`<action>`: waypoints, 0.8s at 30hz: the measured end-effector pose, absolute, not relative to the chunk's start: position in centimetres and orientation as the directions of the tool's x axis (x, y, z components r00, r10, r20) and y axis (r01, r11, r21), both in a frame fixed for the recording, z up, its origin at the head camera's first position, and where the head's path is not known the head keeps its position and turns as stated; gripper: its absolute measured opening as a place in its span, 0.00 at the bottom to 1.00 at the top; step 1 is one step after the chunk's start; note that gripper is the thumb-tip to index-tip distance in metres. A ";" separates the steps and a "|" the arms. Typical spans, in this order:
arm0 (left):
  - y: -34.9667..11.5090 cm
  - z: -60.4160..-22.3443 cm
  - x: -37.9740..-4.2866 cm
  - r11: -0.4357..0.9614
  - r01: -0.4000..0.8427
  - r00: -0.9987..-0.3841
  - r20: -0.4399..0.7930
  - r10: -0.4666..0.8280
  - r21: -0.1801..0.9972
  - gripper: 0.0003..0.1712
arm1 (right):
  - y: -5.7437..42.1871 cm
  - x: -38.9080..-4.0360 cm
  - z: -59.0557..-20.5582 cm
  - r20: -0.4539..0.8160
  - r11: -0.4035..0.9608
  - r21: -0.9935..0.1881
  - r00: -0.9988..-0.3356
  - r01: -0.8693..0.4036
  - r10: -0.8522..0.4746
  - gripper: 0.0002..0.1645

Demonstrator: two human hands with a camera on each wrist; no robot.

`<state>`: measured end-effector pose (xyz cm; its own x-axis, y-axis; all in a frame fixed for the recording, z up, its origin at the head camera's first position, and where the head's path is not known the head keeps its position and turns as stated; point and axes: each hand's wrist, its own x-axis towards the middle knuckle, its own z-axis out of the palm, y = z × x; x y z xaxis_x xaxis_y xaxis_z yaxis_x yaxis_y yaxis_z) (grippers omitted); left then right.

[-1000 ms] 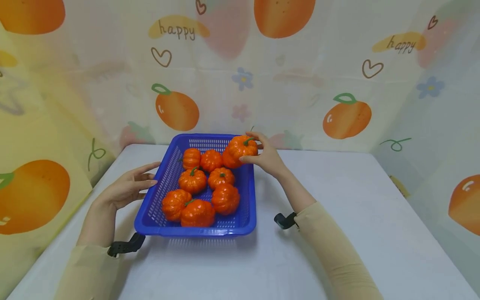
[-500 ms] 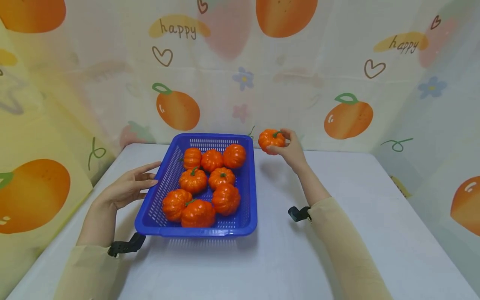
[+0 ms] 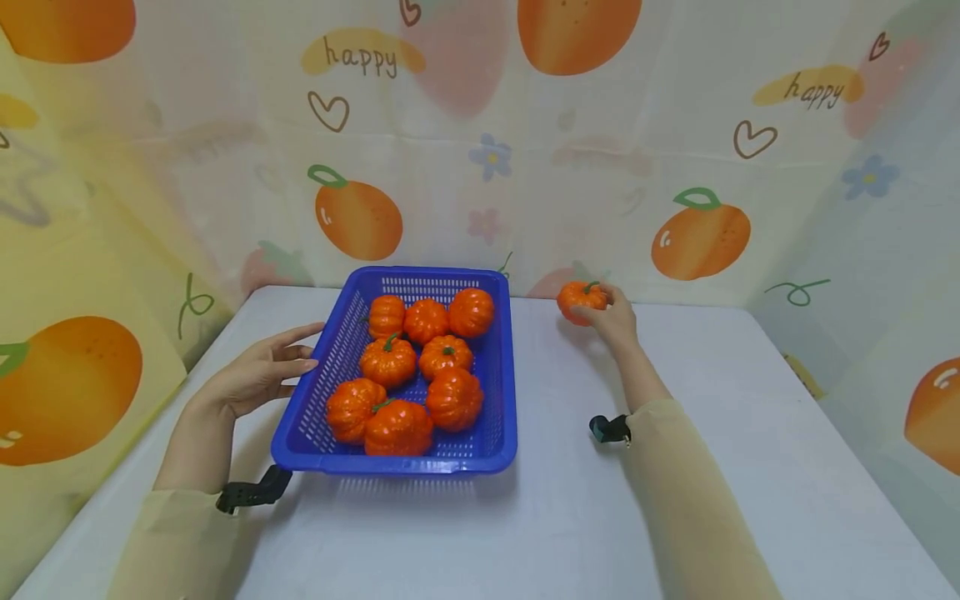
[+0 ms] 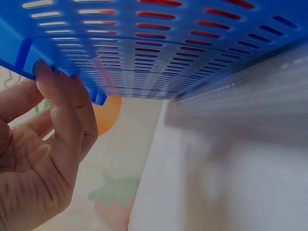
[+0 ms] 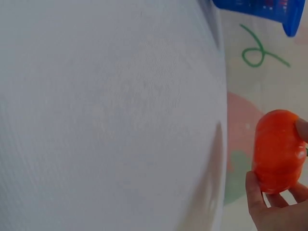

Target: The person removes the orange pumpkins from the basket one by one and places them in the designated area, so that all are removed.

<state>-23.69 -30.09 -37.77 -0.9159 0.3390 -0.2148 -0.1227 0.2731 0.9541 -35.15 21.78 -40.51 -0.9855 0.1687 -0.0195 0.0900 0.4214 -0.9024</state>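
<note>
A blue plastic basket (image 3: 397, 463) with slotted walls holds several small orange pumpkins (image 3: 397, 428), some showing green stems. My left hand (image 3: 251, 375) is at the basket's left side, its bent fingers gripping the rim from outside; the left wrist view shows the fingertips (image 4: 45, 72) at the rim's underside. To the right of the basket, my right hand (image 3: 618, 317) grips another orange pumpkin (image 3: 579, 302) between thumb and fingers, near the table's back edge. In the right wrist view this pumpkin (image 5: 278, 151) appears against the backdrop, partly covered by the fingers.
The basket stands on a white table (image 3: 555, 517), left of the middle. A printed curtain (image 3: 570, 167) with oranges, hearts and lettering hangs right behind the table's back edge and along both sides. Black wrist cameras (image 3: 255, 493) sit at both cuffs.
My right hand has carried the pumpkin from above the basket's back right corner out to the right, then lower toward the table. The left hand and basket have stayed put.
</note>
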 end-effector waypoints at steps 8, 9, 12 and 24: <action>-30.1 -37.7 -23.6 0.275 -0.123 -0.916 -0.216 0.338 0.953 0.42 | 22.7 -35.2 -41.2 -0.042 0.416 -0.901 -0.979 0.124 0.199 0.48; -30.1 -37.7 -23.6 0.277 -0.122 -0.917 -0.215 0.337 0.953 0.42 | 22.6 -35.2 -41.3 -0.048 0.416 -0.900 -0.978 0.130 0.201 0.48; -30.1 -37.6 -23.6 0.277 -0.122 -0.918 -0.215 0.334 0.953 0.42 | 22.6 -35.2 -41.5 -0.077 0.428 -0.891 -0.979 0.152 0.187 0.47; -30.1 -37.5 -23.7 0.284 -0.116 -0.914 -0.214 0.344 0.952 0.42 | 22.6 -35.1 -42.6 -0.062 0.512 -0.852 -0.991 0.115 0.119 0.46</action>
<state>-23.74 -30.07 -37.45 -0.9144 0.3436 -0.2139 -0.1159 0.2841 0.9518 -35.09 22.56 -42.59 -0.9909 0.1191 -0.0620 0.1147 0.5115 -0.8516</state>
